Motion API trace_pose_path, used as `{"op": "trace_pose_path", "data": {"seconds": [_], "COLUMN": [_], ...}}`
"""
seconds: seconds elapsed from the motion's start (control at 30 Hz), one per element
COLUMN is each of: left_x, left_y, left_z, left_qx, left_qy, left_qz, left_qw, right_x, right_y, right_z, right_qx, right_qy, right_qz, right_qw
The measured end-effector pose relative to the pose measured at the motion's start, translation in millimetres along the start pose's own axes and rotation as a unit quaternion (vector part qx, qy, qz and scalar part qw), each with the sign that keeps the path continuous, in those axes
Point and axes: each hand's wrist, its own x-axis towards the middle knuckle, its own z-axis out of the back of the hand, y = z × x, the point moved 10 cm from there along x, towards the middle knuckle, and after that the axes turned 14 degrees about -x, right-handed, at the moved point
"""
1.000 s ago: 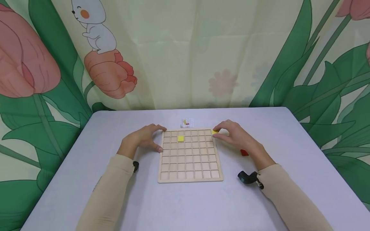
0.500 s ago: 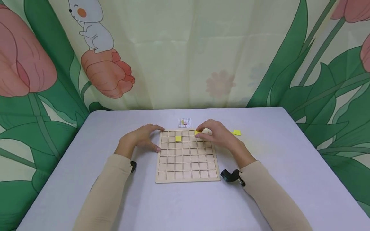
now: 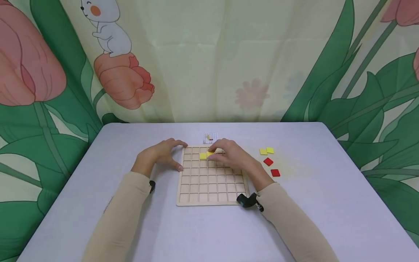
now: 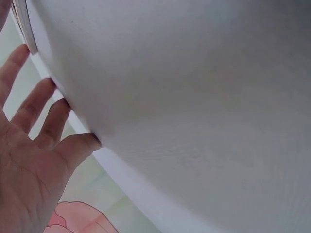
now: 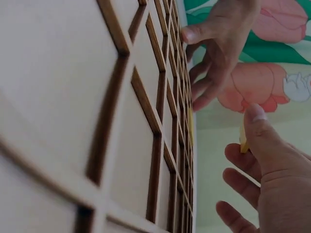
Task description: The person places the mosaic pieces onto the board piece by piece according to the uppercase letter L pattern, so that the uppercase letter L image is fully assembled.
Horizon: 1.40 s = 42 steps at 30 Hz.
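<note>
A wooden grid board (image 3: 212,189) lies on the white table. My right hand (image 3: 230,154) is over its upper rows, pinching a yellow square tile (image 5: 243,138) between thumb and index finger. Just left of that tile, another yellow tile (image 3: 203,156) sits in a cell of the second row. My left hand (image 3: 160,154) holds the board's left side, thumb at the edge and index fingertip by the upper left corner. Its fingers are spread in the left wrist view, where only the board's corner (image 4: 26,31) shows.
Two yellow tiles (image 3: 263,151) and two red tiles, one at the front (image 3: 275,173), lie right of the board. Behind the board is a small printed grid card (image 3: 210,138) with yellow and red marks. A patterned curtain (image 3: 196,72) hangs behind the table.
My right hand has carried the yellow tile left from the board's upper right corner to beside the placed tile. Loose tiles at the right have come into view. The left hand stays put.
</note>
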Motion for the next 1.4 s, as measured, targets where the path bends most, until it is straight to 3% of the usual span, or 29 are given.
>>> {"op": "trace_pose_path", "data": {"seconds": [0.4, 0.63, 1.1, 1.4], "left_x": [-3.0, -1.9, -0.4, -1.1], "left_y": [0.2, -2.2, -3.8, -3.1], "left_z": [1.1, 0.9, 0.6, 0.1], "left_qx": [-0.005, -0.008, 0.001, 0.003], "left_qy": [-0.008, -0.011, -0.011, -0.011], "left_qz": [-0.004, -0.009, -0.004, -0.005], "left_qw": [0.9999, 0.9999, 0.9999, 0.9999], "right_x": [5.4, 10.6, 12.3, 11.7], "right_y": [5, 3, 15, 13], "right_z": [-23, -34, -39, -40], "right_qx": [-0.017, -0.061, -0.168, -0.159], "right_qy": [0.054, 0.083, 0.086, 0.085], "right_qz": [-0.040, -0.055, -0.044, -0.053], "right_qw": [0.9976, 0.9931, 0.9810, 0.9822]}}
